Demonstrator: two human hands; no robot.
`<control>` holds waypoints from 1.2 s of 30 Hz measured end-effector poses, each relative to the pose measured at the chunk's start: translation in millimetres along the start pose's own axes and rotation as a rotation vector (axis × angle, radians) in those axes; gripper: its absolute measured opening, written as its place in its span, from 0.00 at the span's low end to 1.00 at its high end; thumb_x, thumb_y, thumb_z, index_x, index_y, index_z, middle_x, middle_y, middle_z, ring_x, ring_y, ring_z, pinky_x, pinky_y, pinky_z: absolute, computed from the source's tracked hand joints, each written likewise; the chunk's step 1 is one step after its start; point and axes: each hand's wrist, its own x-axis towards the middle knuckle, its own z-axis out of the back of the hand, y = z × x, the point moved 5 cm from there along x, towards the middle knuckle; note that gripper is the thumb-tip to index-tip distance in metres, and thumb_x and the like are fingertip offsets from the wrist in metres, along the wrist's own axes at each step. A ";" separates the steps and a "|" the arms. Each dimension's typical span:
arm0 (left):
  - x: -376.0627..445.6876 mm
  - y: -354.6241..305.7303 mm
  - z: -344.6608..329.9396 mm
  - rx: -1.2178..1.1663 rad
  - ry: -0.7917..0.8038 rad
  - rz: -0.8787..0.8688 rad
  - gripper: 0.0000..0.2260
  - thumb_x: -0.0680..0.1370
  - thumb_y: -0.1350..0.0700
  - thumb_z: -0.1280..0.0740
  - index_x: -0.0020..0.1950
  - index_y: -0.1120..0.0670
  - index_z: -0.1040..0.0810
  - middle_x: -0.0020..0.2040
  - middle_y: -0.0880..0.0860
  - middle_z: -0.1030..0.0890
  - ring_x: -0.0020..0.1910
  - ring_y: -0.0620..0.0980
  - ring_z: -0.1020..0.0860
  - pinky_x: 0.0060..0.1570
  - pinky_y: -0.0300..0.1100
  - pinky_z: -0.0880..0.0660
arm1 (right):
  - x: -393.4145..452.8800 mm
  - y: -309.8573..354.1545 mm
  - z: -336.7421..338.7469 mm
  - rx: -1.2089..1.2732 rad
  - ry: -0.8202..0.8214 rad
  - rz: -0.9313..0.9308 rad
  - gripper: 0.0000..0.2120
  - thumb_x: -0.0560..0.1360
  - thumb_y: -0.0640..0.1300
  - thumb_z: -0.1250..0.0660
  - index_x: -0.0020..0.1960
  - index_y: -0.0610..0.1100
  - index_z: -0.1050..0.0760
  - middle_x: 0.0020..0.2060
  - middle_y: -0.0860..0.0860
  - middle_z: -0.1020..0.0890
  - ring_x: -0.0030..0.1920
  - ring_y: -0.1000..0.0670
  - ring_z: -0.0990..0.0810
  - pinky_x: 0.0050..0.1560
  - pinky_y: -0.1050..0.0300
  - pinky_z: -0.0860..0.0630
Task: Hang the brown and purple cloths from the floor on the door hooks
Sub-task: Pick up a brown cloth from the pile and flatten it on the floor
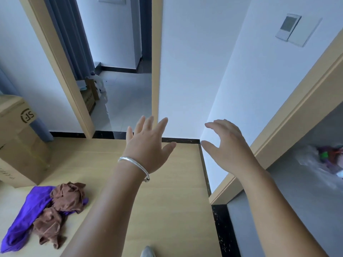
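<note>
A crumpled brown cloth (59, 206) lies on the wooden floor at the lower left, on top of a purple cloth (26, 217) spread beneath and beside it. My left hand (148, 145), with a silver bangle on the wrist, is stretched forward in the air with fingers spread, holding nothing. My right hand (228, 143) hovers beside it near the wall corner, fingers apart and slightly curled, also empty. Both hands are well above and to the right of the cloths. No door hooks are in view.
A cardboard box (16, 141) stands at the left by the wall. An open doorway (118, 89) leads to a tiled room ahead. A white wall with a wall panel (287, 26) is at the right; a second doorway (306, 182) with a plastic bag (326, 160) lies at the far right.
</note>
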 end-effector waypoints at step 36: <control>227.0 197.9 16.3 0.123 -0.186 0.797 0.29 0.79 0.40 0.42 0.77 0.43 0.48 0.78 0.50 0.47 0.78 0.50 0.56 0.75 0.57 0.53 | 389.5 113.2 -220.3 0.324 0.532 0.676 0.24 0.76 0.51 0.34 0.71 0.53 0.32 0.69 0.56 0.34 0.70 0.56 0.40 0.68 0.57 0.39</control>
